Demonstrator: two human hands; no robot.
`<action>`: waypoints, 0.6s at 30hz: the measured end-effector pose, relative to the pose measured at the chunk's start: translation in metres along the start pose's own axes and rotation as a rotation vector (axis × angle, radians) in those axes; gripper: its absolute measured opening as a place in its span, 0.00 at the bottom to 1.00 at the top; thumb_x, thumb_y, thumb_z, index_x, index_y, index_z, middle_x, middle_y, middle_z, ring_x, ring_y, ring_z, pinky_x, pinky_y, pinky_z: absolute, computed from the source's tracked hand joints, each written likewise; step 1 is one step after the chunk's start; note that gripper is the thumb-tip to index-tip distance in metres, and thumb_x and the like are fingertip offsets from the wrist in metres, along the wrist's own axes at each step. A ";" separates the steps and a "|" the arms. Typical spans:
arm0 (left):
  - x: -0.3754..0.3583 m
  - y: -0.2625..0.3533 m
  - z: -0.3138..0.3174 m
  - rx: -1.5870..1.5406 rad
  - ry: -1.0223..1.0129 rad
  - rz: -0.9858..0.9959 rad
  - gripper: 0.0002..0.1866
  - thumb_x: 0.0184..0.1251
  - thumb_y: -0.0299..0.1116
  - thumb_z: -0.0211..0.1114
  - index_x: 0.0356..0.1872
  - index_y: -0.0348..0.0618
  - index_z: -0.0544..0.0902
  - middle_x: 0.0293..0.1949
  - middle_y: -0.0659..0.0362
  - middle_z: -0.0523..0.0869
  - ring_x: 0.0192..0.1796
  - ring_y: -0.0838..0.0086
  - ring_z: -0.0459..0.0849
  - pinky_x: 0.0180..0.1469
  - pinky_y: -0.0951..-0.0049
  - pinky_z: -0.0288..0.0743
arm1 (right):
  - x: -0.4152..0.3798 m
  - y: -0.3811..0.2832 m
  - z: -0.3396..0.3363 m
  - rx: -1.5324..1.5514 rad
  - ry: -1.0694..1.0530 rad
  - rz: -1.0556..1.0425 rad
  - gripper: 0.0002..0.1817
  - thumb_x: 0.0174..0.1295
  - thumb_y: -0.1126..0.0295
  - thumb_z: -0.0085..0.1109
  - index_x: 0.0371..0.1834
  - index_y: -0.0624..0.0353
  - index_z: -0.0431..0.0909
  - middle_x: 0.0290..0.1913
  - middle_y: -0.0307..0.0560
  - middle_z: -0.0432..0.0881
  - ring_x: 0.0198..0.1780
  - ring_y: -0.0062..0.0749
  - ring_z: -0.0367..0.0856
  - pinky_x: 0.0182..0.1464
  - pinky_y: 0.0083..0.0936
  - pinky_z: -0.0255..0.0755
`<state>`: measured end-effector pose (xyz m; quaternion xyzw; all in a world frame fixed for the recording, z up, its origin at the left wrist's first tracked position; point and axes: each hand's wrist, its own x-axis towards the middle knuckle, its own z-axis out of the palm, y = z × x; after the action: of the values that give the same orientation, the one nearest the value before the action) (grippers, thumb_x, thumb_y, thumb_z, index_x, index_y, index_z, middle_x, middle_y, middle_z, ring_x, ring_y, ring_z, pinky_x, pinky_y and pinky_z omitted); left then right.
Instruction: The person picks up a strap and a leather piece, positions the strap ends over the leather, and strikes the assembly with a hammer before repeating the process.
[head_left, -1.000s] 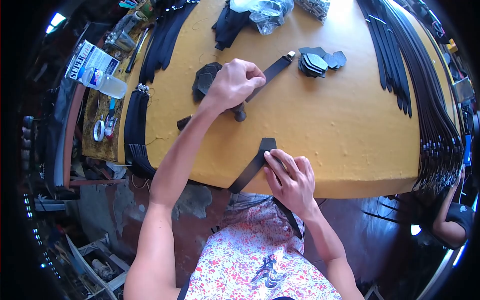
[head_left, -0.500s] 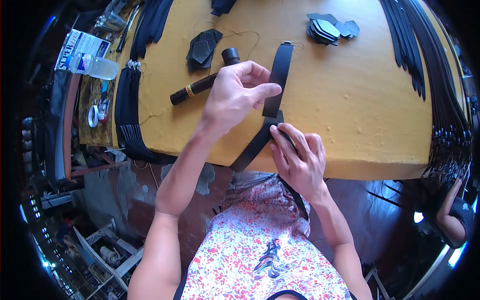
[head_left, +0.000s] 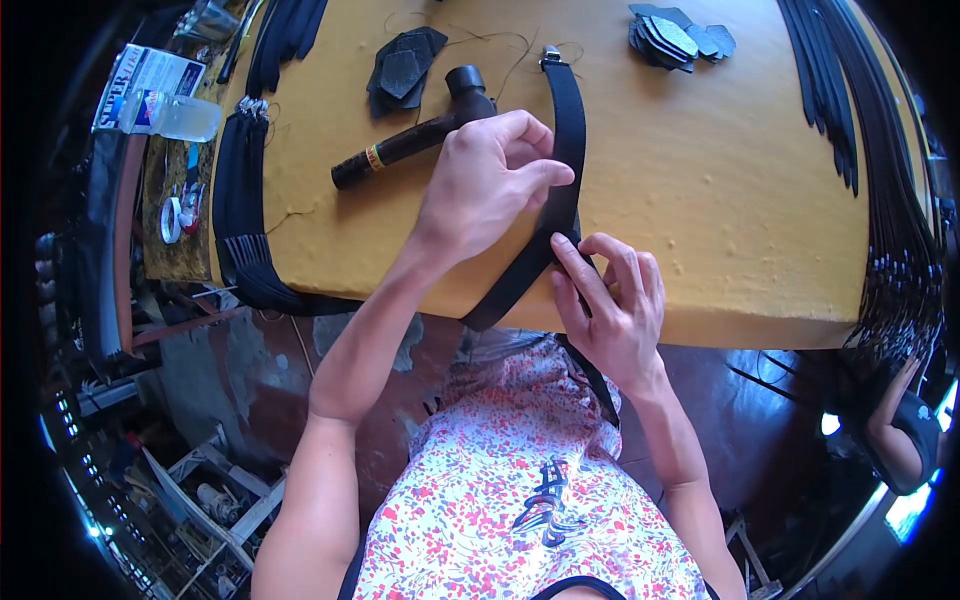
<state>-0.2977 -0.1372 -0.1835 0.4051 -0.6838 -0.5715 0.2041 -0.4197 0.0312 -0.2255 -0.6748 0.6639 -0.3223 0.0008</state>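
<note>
A long black strap point(head_left: 569, 115) with a metal clip point(head_left: 550, 58) at its far end lies curved on the table. My left hand point(head_left: 490, 180) is closed at the strap's left edge, thumb over it; the other fingertips are partly hidden. A second black strap piece point(head_left: 508, 285) slants toward the front edge from where the pieces meet. Right at that meeting place, the index fingertip of my right hand point(head_left: 615, 295) presses down, its thumb below and dark material between them. Beyond my left hand rests a dark hammer point(head_left: 415, 140) with a banded handle.
Stacked black pieces point(head_left: 405, 70) lie near the hammer, others point(head_left: 665, 40) at the back right. Bundles of black straps hang along the left point(head_left: 240, 180) and right point(head_left: 890, 190) sides. A plastic bottle point(head_left: 185, 117) and tape roll point(head_left: 170, 220) are at left. Another person's arm point(head_left: 893, 410) shows at right.
The clipped strap has shifted toward me in its lower part and now meets the slanting piece in a continuous curve. Both hands have moved slightly right.
</note>
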 end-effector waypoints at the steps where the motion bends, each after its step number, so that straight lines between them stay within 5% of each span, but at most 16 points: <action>1: 0.000 -0.001 0.000 0.005 -0.007 -0.001 0.08 0.69 0.24 0.72 0.42 0.33 0.82 0.33 0.59 0.90 0.31 0.84 0.85 0.34 0.82 0.80 | 0.000 0.000 0.000 0.005 0.006 0.001 0.21 0.58 0.69 0.72 0.58 0.50 0.88 0.49 0.38 0.80 0.37 0.32 0.73 0.43 0.31 0.71; 18: -0.009 -0.003 0.006 0.064 0.048 0.054 0.07 0.66 0.20 0.71 0.40 0.33 0.81 0.33 0.60 0.89 0.33 0.83 0.87 0.35 0.80 0.82 | 0.000 0.001 0.001 0.019 0.024 0.010 0.23 0.56 0.71 0.74 0.58 0.48 0.88 0.48 0.35 0.80 0.34 0.30 0.71 0.40 0.29 0.70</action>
<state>-0.2961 -0.1268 -0.1861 0.4062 -0.7073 -0.5340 0.2227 -0.4204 0.0301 -0.2270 -0.6673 0.6643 -0.3367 0.0009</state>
